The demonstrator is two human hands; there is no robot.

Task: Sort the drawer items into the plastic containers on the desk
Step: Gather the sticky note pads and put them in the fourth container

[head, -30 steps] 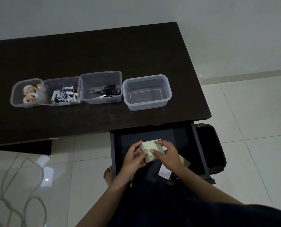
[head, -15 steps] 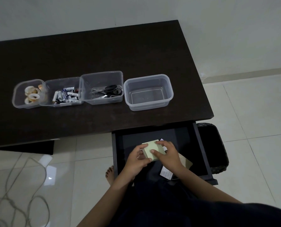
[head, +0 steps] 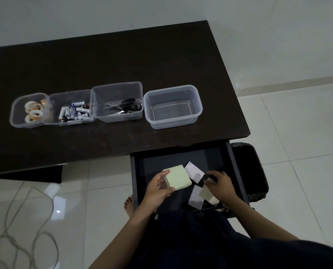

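The open dark drawer sits under the desk's right end. My left hand grips a pale green pad of sticky notes just above the drawer. My right hand rests further right in the drawer, fingers curled over a beige card; whether it holds anything is unclear. Two patterned paper slips lie between my hands. On the desk stands a row of clear containers: tape rolls, batteries, scissors, and one empty.
A black bin with a liner stands right of the drawer. A grey cable loops over the tiled floor at the lower left. My bare foot shows left of the drawer. A white wall lies behind the desk.
My right hand has left the green pad and moved right onto the papers in the drawer. My left hand alone now holds the pad, uncovering the patterned slips.
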